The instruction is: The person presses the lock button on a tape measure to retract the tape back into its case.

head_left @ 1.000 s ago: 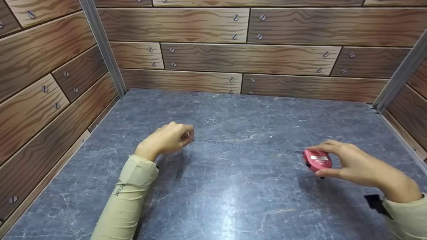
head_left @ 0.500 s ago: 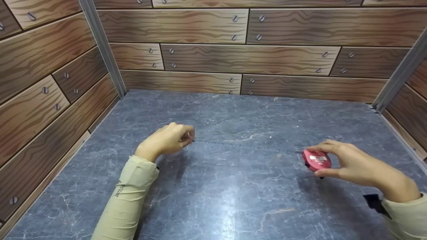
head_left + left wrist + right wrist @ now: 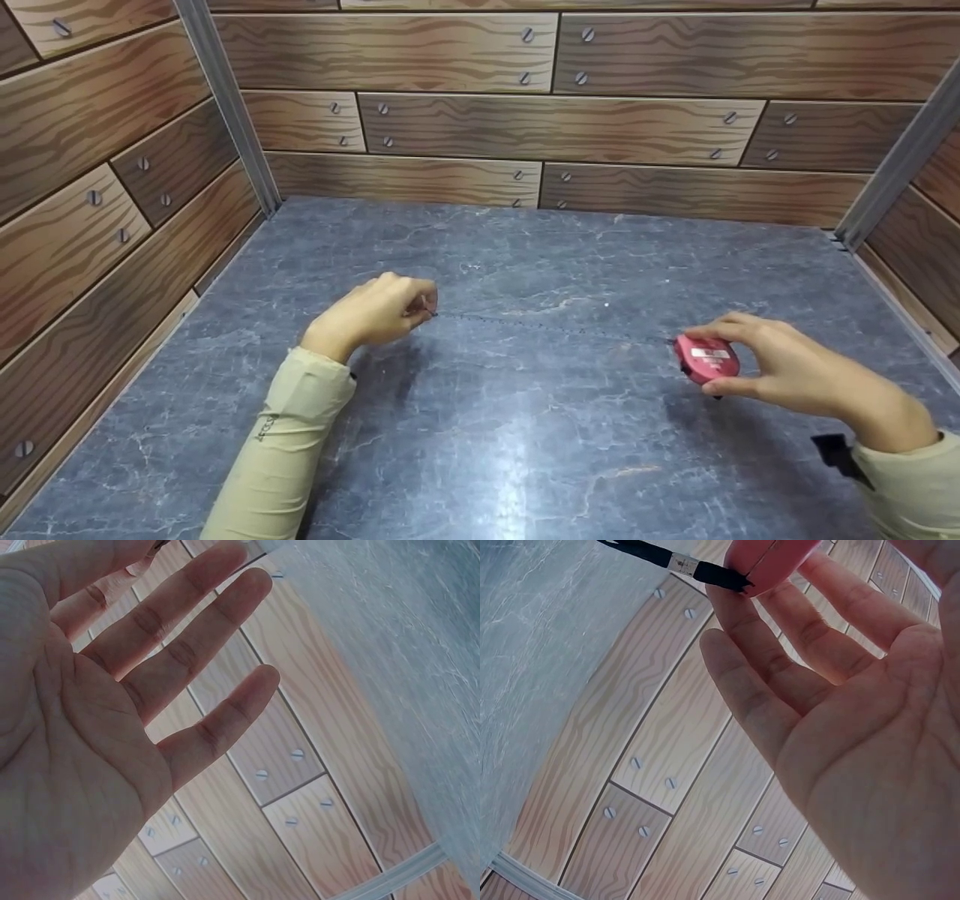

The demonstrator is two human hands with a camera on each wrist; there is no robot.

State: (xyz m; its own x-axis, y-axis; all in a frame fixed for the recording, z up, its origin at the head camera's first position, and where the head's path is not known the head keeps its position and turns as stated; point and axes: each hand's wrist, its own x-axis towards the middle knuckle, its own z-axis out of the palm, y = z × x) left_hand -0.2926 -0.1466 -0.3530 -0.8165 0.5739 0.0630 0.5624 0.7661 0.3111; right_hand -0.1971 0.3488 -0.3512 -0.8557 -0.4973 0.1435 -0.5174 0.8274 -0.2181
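Note:
My right hand (image 3: 795, 367) grips a red tape measure (image 3: 707, 360) between thumb and fingers, raised over the right part of the table. A white label shows on its case. From the case a thin tape blade (image 3: 555, 327) stretches left, its markings appearing as a faint dotted line. At its far end my left hand (image 3: 375, 311) pinches the tip with thumb and forefinger, the other fingers held apart. In the right wrist view, part of the red case (image 3: 769, 562) shows at the fingertips, with a black wrist strap (image 3: 641, 551) hanging from it. The left wrist view barely shows the pinched tip.
A dark blue-grey marbled tabletop (image 3: 480, 420) lies under both hands. Wood-plank-patterned panels (image 3: 450, 127) stand at the back and sides, with grey metal posts (image 3: 229, 105) at the corners. Pale sleeves (image 3: 277, 442) cover the forearms.
The head view has shifted slightly. Both hands keep nearly the same pose, and the blade stays drawn out between them at about the same length.

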